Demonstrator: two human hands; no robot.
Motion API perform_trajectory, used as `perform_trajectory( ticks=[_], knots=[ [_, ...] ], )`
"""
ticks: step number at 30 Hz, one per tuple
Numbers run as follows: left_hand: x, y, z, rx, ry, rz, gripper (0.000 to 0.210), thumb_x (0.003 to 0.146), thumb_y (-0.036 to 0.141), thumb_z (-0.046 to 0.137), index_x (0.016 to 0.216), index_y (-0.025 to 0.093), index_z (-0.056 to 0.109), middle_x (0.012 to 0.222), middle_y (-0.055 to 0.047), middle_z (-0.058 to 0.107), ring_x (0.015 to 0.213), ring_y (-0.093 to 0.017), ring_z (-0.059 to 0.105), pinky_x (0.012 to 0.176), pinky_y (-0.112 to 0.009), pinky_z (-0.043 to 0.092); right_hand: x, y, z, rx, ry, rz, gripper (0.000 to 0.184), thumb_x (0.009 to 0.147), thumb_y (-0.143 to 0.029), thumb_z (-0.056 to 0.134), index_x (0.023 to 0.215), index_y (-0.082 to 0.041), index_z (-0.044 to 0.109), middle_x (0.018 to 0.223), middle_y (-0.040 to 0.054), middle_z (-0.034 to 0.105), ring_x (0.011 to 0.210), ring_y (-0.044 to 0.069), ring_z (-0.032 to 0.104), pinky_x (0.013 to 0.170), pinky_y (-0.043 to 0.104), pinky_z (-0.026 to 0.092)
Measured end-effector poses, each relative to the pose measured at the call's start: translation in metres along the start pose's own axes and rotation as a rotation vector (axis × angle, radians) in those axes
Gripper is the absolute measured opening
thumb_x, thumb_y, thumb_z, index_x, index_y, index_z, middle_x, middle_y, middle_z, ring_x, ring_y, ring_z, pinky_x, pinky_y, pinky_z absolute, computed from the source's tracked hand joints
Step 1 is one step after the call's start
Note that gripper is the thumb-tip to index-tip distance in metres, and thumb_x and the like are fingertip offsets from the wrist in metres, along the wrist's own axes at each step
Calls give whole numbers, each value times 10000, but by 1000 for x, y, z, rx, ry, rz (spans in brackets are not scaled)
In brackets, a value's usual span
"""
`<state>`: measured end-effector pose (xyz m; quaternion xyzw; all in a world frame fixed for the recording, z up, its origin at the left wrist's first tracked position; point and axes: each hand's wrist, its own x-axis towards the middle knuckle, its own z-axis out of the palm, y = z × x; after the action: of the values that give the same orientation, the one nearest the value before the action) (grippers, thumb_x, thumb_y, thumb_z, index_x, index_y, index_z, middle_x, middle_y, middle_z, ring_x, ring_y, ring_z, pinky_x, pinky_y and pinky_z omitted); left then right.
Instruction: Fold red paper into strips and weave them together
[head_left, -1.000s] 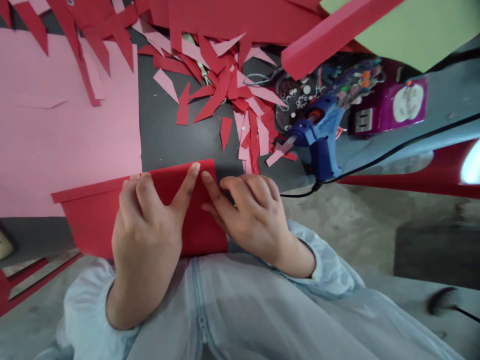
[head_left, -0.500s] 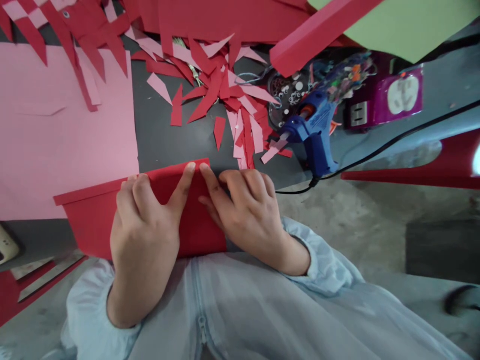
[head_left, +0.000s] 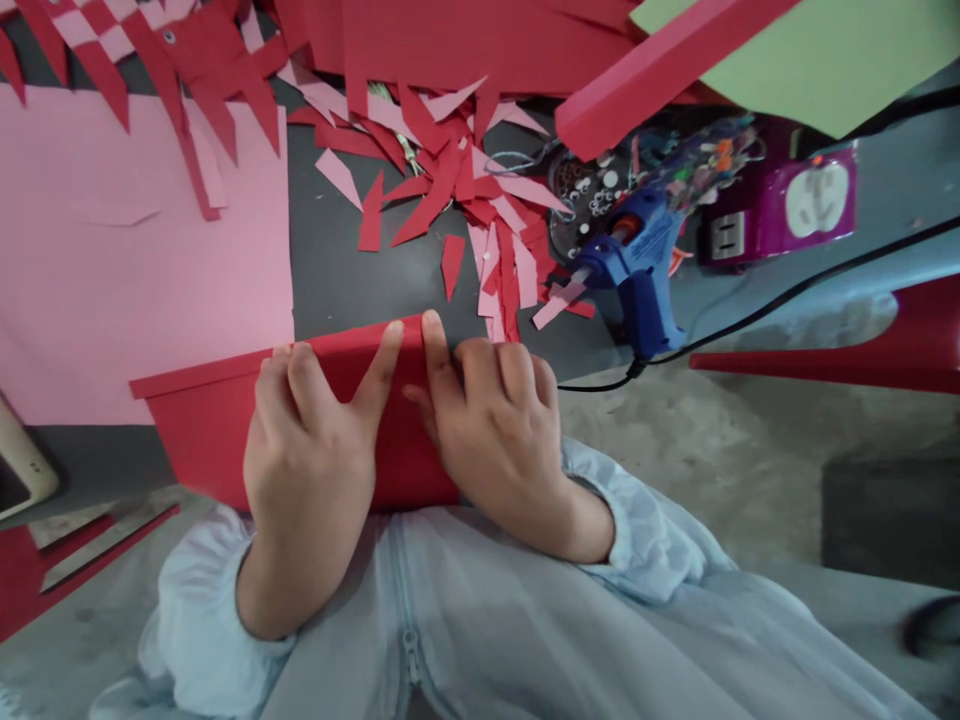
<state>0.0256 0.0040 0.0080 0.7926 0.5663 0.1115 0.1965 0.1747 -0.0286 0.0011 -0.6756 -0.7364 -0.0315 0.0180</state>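
Red paper (head_left: pixel 409 455) overhanging dark tabletop (head_left: pixel 360 285), grey floor (head_left: pixel 675 430) at right

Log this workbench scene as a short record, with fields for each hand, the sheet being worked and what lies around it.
Left grip: thumb and bent fingers spread along the folded upper edge of the red sheet
Right grip: index finger on the fold's right end, thumb lower on the sheet
Sheet overlap: lies partly over the pink sheet
Offcuts: red and pink paper scraps, heaped beyond the hands
Tool: blue glue gun, right of the scraps, unheld
Power: purple socket box, far right
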Motion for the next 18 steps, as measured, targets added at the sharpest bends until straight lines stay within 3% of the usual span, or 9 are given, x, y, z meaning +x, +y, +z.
perform_trajectory(
  ticks=[4,11,18],
  knots=[
    [0,-1,4,162,19,-87,460,1006,322,482,1464,339,516,1240,-129,625,1205,-331,610,984,-576,557,0,-2,-1,-58,19,-26,412,1005,-270,491,1326,-50,627,839,78,560,803,214,388,727,353,367],
    [-3,-2,13,362,82,75,506,1009,204,489,1485,375,492,1230,-120,613,1209,-322,613,927,-475,596,-2,-6,2,-63,-6,-6,465,1033,-350,439,1418,-118,559,916,92,580,800,214,397,731,354,368],
    [-6,2,8,383,67,75,541,1012,155,456,1508,371,456,1287,-126,602,1274,-319,594,973,-450,581,1,-9,-1,-41,-72,34,460,1031,-319,425,1437,-137,544,872,86,567,780,206,385,699,352,326]
  ],
)
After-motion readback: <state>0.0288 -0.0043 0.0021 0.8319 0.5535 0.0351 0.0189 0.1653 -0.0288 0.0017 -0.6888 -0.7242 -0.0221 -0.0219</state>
